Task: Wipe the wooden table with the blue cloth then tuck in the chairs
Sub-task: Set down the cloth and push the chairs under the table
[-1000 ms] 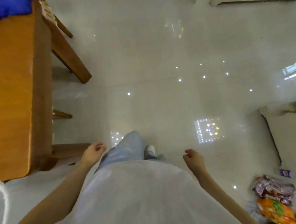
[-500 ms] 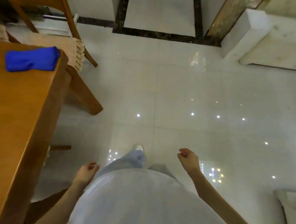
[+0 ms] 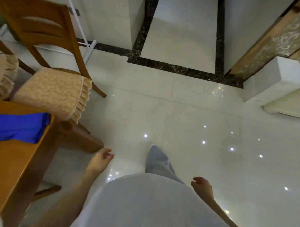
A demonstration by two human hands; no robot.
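**Head view.**

- **Blue cloth:** The blue cloth (image 3: 17, 127) lies bunched on the counter (image 3: 13, 168), at its far right corner, with one end reaching the corner edge. It is judged soft, light and limp, and it will collapse under pressure. Take it from above at the middle of the bunch and gather enough to form a pad.
- **Hands:** The left hand (image 3: 100, 161) hangs just beside the counter's right edge, fingers loosely curled and grasping nothing. The right hand (image 3: 202, 185) hangs well apart from the counter, fingers likewise relaxed and empty.
- **Chairs:** One chair (image 3: 49, 91) stands pulled out beyond the counter's far end, its frilled seat near the corner. A second cushion (image 3: 2, 74) shows further along that end. The frame is judged rigid and fairly heavy, so grip the backrest's top rail.
- **Clearance:** The glossy floor (image 3: 179, 114) to the right of the counter is open, and chair legs should slide easily on it. Mind the counter's sharp corner and the leg beneath it.
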